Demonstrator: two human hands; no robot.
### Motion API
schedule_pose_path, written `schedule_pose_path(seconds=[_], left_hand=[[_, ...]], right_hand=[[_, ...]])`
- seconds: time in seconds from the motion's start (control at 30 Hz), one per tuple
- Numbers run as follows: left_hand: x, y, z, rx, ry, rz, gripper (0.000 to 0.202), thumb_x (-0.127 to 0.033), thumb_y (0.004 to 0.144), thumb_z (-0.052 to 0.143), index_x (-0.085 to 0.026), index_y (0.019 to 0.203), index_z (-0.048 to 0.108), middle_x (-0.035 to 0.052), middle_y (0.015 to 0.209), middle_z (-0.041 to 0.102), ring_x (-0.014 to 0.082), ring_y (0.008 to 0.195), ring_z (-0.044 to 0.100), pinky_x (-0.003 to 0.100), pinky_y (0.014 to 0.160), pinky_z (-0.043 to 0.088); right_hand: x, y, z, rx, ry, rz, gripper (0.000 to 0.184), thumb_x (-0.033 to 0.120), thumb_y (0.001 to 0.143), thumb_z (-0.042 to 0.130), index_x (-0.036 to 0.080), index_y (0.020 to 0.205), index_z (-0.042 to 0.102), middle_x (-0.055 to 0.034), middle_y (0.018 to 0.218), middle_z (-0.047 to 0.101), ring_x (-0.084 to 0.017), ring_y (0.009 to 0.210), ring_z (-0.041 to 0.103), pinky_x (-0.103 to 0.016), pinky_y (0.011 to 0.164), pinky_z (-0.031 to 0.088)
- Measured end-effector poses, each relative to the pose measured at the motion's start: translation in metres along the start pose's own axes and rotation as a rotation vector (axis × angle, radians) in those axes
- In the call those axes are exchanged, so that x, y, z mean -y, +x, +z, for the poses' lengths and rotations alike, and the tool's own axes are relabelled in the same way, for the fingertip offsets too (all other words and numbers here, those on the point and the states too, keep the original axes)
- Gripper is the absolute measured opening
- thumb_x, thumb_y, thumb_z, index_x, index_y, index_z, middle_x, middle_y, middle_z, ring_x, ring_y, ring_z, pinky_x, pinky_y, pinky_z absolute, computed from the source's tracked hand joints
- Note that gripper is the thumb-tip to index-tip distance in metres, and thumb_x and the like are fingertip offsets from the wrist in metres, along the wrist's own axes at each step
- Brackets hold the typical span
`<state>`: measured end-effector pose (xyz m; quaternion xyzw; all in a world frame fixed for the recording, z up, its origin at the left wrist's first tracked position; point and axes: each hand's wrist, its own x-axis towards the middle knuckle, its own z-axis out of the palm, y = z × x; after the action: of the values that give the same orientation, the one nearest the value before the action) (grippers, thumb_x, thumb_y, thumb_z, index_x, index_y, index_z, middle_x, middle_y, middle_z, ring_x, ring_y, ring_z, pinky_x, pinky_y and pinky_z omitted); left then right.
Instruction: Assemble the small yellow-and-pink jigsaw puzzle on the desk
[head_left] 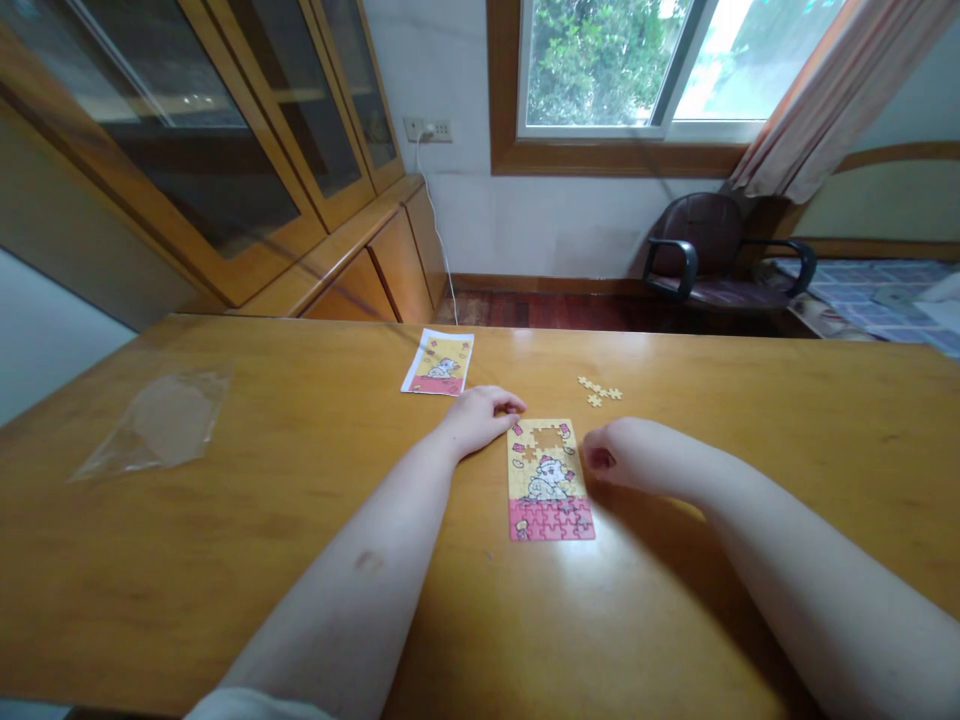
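A small jigsaw puzzle [549,485] lies on the table, showing a white cartoon animal on yellow above a pink band. Gaps in its upper part let the tabletop show through. My left hand [484,418] rests at its upper left corner, fingers stretched and thumb apart, with nothing seen in it. Beside the puzzle's right edge is my right hand [621,455], its fingers curled together; whether a piece is in them is hidden. Several loose yellow puzzle pieces [600,391] lie beyond the right hand. A reference picture [441,366] with the same design lies beyond the left hand.
A clear plastic bag [161,420] lies flat on the left of the wooden table [300,500]. Past the far edge are a glass-door cabinet [315,230], a socket with a white cable [429,190], a window [645,70] and an armchair [705,250].
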<state>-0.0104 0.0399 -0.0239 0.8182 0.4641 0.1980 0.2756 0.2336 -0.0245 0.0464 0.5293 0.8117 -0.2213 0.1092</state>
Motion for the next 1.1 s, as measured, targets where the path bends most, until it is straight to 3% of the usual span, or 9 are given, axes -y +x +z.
schedule_pose_path(seconds=[0.13,0.23,0.43,0.53,0.63,0.77,0.9,1.1], left_hand=[[0.001,0.0,0.0,0.004,0.019,0.002,0.021,-0.025,0.08,0.06,-0.022,0.096,0.073,0.003,0.097,0.072,0.0186,0.09,0.064,0.031,0.081,0.05],[0.0,0.0,0.0,0.002,0.021,0.001,0.022,-0.025,0.08,0.06,-0.022,0.096,0.073,0.0031,0.097,0.072,0.0184,0.09,0.064,0.03,0.08,0.051],[-0.001,0.0,-0.001,-0.003,0.016,0.016,0.021,-0.024,0.08,0.06,-0.021,0.096,0.073,0.0028,0.096,0.072,0.0178,0.09,0.064,0.029,0.08,0.05],[0.0,0.001,0.0,0.008,0.021,0.017,0.022,-0.025,0.08,0.06,-0.022,0.097,0.073,0.0027,0.096,0.072,0.0182,0.09,0.063,0.03,0.08,0.05],[0.0,0.001,0.0,0.01,0.026,0.011,0.021,-0.025,0.08,0.059,-0.021,0.096,0.073,0.0029,0.096,0.072,0.0183,0.09,0.063,0.03,0.08,0.05],[0.0,0.001,0.0,0.002,0.011,0.011,0.021,-0.023,0.079,0.061,-0.021,0.096,0.073,0.0026,0.095,0.072,0.018,0.09,0.064,0.03,0.081,0.05],[0.0,0.001,0.0,0.006,0.002,0.008,0.021,-0.022,0.077,0.063,-0.022,0.096,0.072,0.0022,0.095,0.072,0.0179,0.091,0.064,0.03,0.083,0.051],[-0.004,0.001,-0.001,0.006,-0.011,0.009,0.021,-0.02,0.077,0.063,-0.019,0.096,0.073,0.0033,0.093,0.072,0.017,0.087,0.065,0.029,0.081,0.051]], right_hand=[[0.007,0.007,0.004,-0.091,0.205,-0.216,0.019,0.017,0.078,0.06,0.024,0.089,0.075,-0.0041,0.09,0.073,-0.019,0.079,0.064,-0.028,0.071,0.047],[0.009,0.017,0.017,-0.093,0.296,-0.285,0.02,0.021,0.08,0.063,0.024,0.095,0.075,-0.0043,0.095,0.073,-0.019,0.084,0.065,-0.029,0.077,0.049],[0.007,0.033,0.043,-0.25,0.317,-0.485,0.019,0.022,0.084,0.061,0.021,0.098,0.074,-0.0064,0.094,0.07,-0.018,0.087,0.064,-0.03,0.082,0.05],[0.006,0.036,0.047,-0.369,0.32,-0.548,0.023,0.024,0.087,0.06,0.02,0.108,0.07,-0.0082,0.1,0.069,-0.019,0.091,0.063,-0.032,0.084,0.049],[0.003,0.033,0.044,-0.446,0.243,-0.59,0.02,0.029,0.089,0.057,0.019,0.1,0.07,-0.008,0.093,0.069,-0.019,0.086,0.062,-0.033,0.081,0.048],[0.0,0.026,0.035,-0.423,0.132,-0.678,0.028,0.035,0.091,0.053,0.019,0.079,0.071,-0.0055,0.075,0.065,-0.017,0.074,0.059,-0.032,0.075,0.044],[0.003,0.023,0.031,-0.364,0.064,-0.735,0.034,0.039,0.094,0.048,0.02,0.081,0.073,-0.0051,0.073,0.063,-0.016,0.072,0.057,-0.031,0.074,0.041],[0.005,0.024,0.033,-0.353,-0.01,-0.694,0.038,0.037,0.096,0.043,0.018,0.082,0.073,-0.0049,0.071,0.06,-0.015,0.071,0.055,-0.03,0.073,0.038]])
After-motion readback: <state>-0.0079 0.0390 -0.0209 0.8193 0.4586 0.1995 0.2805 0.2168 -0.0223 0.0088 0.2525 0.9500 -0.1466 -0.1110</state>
